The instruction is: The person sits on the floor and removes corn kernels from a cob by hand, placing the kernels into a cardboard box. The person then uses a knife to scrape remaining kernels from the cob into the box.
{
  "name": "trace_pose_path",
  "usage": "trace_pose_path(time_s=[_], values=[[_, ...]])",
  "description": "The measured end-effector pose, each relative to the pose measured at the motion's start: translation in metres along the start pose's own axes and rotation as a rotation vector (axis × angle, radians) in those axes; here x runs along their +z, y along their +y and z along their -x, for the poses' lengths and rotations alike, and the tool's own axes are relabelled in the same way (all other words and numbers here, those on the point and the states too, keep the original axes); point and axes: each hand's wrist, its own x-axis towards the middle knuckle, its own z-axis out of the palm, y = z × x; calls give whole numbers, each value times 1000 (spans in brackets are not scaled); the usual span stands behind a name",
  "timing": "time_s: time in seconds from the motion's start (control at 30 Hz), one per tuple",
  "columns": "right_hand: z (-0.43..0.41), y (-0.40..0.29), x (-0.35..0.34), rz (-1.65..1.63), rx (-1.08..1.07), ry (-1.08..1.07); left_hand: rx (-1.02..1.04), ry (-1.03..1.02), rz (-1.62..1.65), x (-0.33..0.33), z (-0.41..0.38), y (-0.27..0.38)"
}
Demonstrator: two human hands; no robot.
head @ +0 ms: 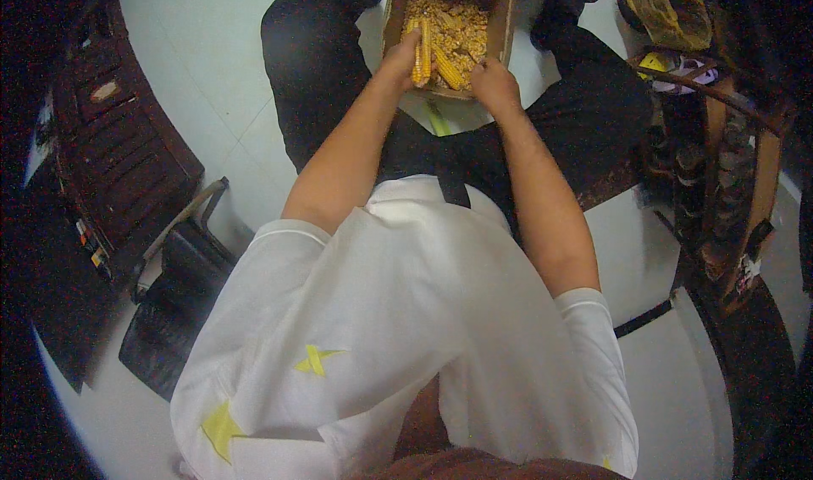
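Observation:
A cardboard box point(508, 20) stands between my legs at the top middle of the view, with loose corn kernels point(460, 23) and several corn cobs inside. My left hand point(401, 61) is at the box's left side, closed around a yellow corn cob point(425, 54) that points up and down in the picture. Another corn cob point(447, 67) lies slanted between my two hands. My right hand point(494, 83) is at the box's near right corner, its fingers curled over the inside; whether they hold anything is hidden.
A dark wooden panelled piece of furniture point(127, 137) and a black chair point(181, 289) are on the left. To the right is a rack point(714, 137) with shoes, and a yellow mesh bag point(673, 13) above it. Pale floor tiles point(190, 54) surround my legs.

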Motion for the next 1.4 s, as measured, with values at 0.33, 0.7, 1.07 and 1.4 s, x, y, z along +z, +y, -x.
trace_pose_path(time_s=[0.33,0.7,1.07,1.4], values=[[7,18,12,-157,-47,86,73,-70,182,17,29,8],[0,8,23,-37,50,-23,120,196,-390,-33,-27,-6],[-3,-2,33,214,52,-44,157,118,-236,15,38,33],[5,-17,11,422,20,-225,111,77,-197,26,40,35]])
